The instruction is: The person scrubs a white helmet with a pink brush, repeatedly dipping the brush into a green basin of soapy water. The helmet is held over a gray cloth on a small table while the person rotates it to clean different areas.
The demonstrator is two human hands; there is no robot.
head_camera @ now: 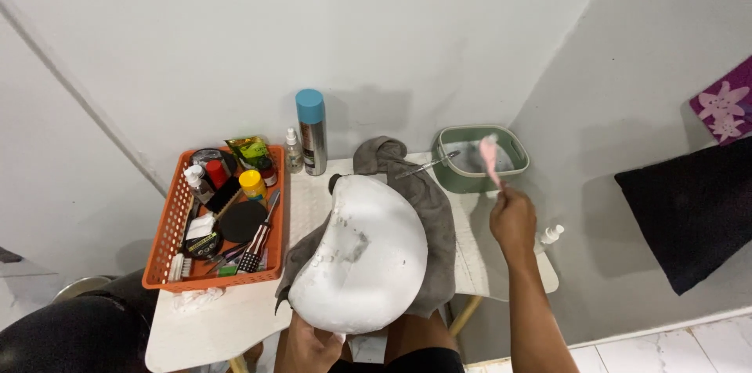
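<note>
Centre frame, the left hand [312, 348] grips the white foam head [362, 255] on a grey towel [435, 208]. The right hand [513, 220], fingers closed on a pink brush [490, 158], dips it into the green tub [479, 177] of pale liquid. At left, the orange basket [168, 236] holds bottles and brushes.

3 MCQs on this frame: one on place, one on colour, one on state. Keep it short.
1. Where is the orange basket?
A. at the table's left end
B. inside the tub
C. on the floor

2. What colour is the cap of the tall spray can?
A. red
B. blue
C. yellow

3. What is the right hand doing?
A. resting empty
B. holding a pink brush over the green tub
C. gripping the can

A: it sits on the table, left of the white form.
B: the cap is blue.
B: fingers closed on the brush handle.
</note>
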